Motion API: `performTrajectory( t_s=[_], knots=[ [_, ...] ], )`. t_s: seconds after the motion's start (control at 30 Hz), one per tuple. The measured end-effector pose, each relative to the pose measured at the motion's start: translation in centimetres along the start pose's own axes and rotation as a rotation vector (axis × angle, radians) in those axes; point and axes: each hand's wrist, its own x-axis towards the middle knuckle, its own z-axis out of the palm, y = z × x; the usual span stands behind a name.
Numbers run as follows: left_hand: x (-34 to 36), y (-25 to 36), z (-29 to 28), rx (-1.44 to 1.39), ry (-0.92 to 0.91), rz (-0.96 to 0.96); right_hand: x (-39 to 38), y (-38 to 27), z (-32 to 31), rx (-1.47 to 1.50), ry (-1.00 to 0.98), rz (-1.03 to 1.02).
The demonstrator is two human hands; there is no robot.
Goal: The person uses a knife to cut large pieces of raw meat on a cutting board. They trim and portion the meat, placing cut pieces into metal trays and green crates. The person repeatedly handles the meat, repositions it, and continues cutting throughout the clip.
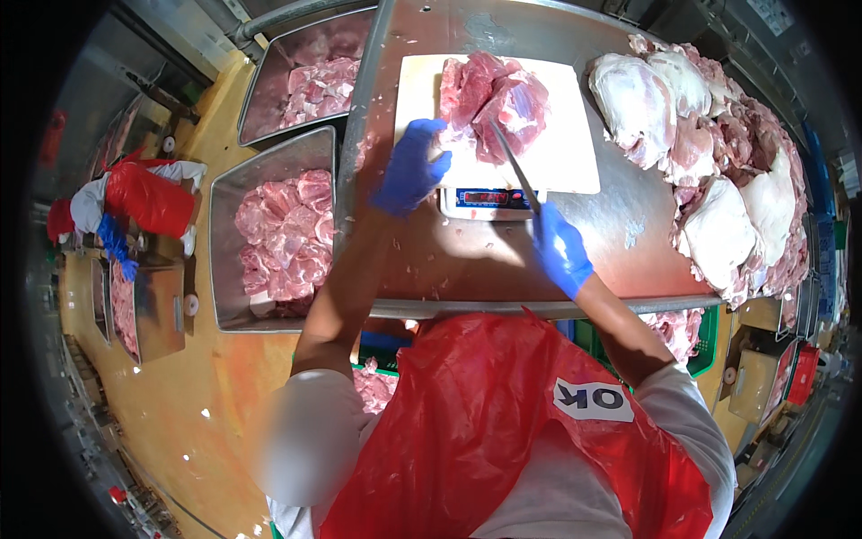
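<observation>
A piece of raw pink meat [516,103] lies on a white cutting board [570,166], with a paler fatty edge at its left. My right hand [560,251], in a blue glove, is closed round the handle of a knife [514,163]. The blade points up and left, its tip against the lower part of the meat. At the board's left side is my blue-gloved left hand [411,171], thumb and fingers apart, fingertips at the meat's left edge. Below the board shows a small digital scale [485,205] with a lit display; the board covers its top.
Large meat pieces [718,211] are heaped on the metal table [620,265] at right. Two metal bins [274,146] [224,269] of cut meat stand along its left side. Green crates [709,346] with meat sit under the near edge. A person in a red apron [148,207] works far left.
</observation>
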Motion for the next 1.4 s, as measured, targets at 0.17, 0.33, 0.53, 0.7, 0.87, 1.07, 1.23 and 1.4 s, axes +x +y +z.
performTrajectory(
  t_s=[0.17, 0.33, 0.53, 0.7, 0.87, 1.07, 1.23, 1.4],
  knots=[
    [0.5, 0.5, 1.4, 0.146, 0.046, -0.169, 8.1, -5.6, 1.3, -0.122, -0.024, -0.082],
    [0.4, 0.3, 1.4, 0.092, 0.023, -0.307, 13.2, -9.7, 1.6, -0.307, -0.055, -0.156],
    [0.4, -0.4, 1.5, 0.000, 0.116, -0.188, 14.5, -9.6, 3.2, -0.400, -0.181, -0.043],
    [0.0, -0.1, 1.4, 0.033, 0.093, -0.226, 9.7, -6.3, 1.0, -0.558, -0.404, -0.025],
    [-1.6, -2.8, -2.2, 0.230, 0.178, -0.106, 3.8, -2.9, -7.2, -0.867, -0.613, -0.053],
    [-2.7, 4.3, 0.4, -0.188, 0.240, -0.132, 4.2, -3.7, -10.0, -0.586, -0.156, -0.249],
    [-1.4, 6.1, 2.4, 0.333, -0.141, -0.084, 7.8, -3.1, -4.5, -0.403, -0.041, -0.258],
    [-2.0, 4.1, 2.7, 0.245, -0.003, 0.052, 10.8, -6.3, -1.1, -0.474, -0.246, -0.167]
  ],
)
